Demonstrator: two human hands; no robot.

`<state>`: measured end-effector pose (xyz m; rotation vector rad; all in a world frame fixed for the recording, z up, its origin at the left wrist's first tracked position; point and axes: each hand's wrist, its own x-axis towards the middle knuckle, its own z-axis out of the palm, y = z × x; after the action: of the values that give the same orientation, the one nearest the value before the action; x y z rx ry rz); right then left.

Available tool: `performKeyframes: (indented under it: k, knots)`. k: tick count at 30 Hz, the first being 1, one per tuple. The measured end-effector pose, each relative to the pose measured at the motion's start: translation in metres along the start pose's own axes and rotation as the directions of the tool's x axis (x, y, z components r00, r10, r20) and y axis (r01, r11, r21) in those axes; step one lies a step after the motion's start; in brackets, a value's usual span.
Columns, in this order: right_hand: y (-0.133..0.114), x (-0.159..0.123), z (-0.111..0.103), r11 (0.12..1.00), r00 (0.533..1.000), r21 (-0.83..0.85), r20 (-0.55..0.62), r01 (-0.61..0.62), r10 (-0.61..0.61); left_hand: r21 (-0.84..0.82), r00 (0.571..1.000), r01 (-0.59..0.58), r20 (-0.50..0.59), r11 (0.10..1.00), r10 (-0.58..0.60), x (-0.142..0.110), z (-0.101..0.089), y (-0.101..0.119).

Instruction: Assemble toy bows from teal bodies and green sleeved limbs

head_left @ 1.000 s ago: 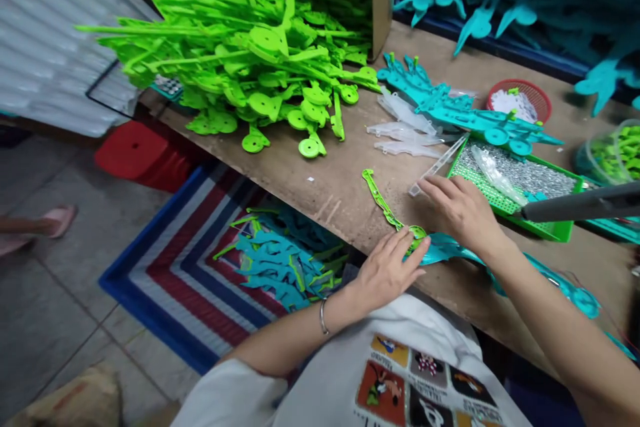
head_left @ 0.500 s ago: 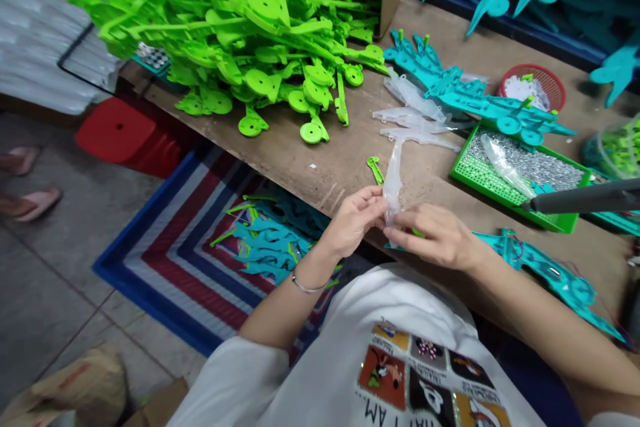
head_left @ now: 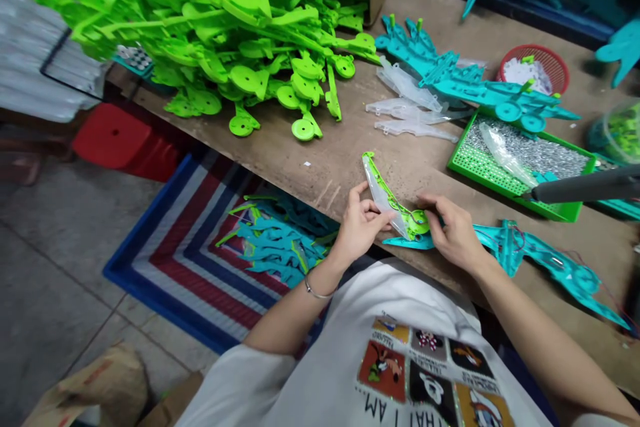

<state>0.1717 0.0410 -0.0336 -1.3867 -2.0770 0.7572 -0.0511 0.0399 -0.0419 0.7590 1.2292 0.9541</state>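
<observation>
My left hand [head_left: 364, 221] pinches a translucent white plastic wing piece [head_left: 381, 196] near its lower end. Along its right edge lies a slim lime-green plastic part [head_left: 384, 185] with a round end [head_left: 418, 220]. At that round end, the fingers of my right hand [head_left: 453, 227] are closed on the green part. Whether the two pieces are joined cannot be made out. Beneath them, at the table's front edge, a long turquoise plastic frame [head_left: 545, 261] with thin wires stretches off to the right.
A big heap of lime-green parts [head_left: 240, 47] covers the back left. More translucent pieces [head_left: 415, 125] lie beside another turquoise frame [head_left: 450, 77]. At the right are a green tray of small metal pieces [head_left: 463, 167], a red basket [head_left: 563, 73] and a dark rod [head_left: 590, 183].
The translucent piece has tilted left, and the green part that lay on the table is now alongside it in my hands. My right hand has shifted right, to the round end.
</observation>
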Motion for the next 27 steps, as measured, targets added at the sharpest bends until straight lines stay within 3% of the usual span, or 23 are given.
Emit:
performKeyframes:
  k: [11,17,20,22,23,25,27]
  knots:
    - [-0.009,0.004,-0.010,0.996,0.983,0.087,0.180,0.017,-0.032,0.024,0.999,-0.032,0.000,0.999,0.032,-0.003,0.002,-0.004]
    - [-0.011,0.006,-0.007,0.997,0.965,0.048,0.251,0.068,-0.078,0.187,0.997,-0.042,0.072,0.982,0.028,0.000,-0.004,0.002]
    - [-0.012,0.008,-0.005,0.997,0.964,0.043,0.257,0.061,-0.070,0.351,0.994,-0.076,0.102,0.933,0.042,0.002,-0.007,0.008]
    - [-0.013,0.008,-0.005,0.997,0.965,0.042,0.253,0.065,-0.074,0.534,0.987,-0.153,0.126,0.832,0.101,0.002,-0.009,0.013]
    - [-0.013,0.008,-0.005,0.997,0.965,0.042,0.250,0.066,-0.075,0.644,0.979,-0.202,0.124,0.738,0.160,0.002,-0.009,0.016]
    - [-0.013,0.007,-0.004,0.997,0.966,0.044,0.250,0.061,-0.070,0.842,0.938,-0.264,0.110,0.470,0.330,0.003,-0.011,0.021]
    - [-0.013,0.007,-0.003,0.998,0.965,0.041,0.255,0.054,-0.062,0.936,0.861,-0.286,0.156,0.208,0.483,0.007,-0.013,0.025]
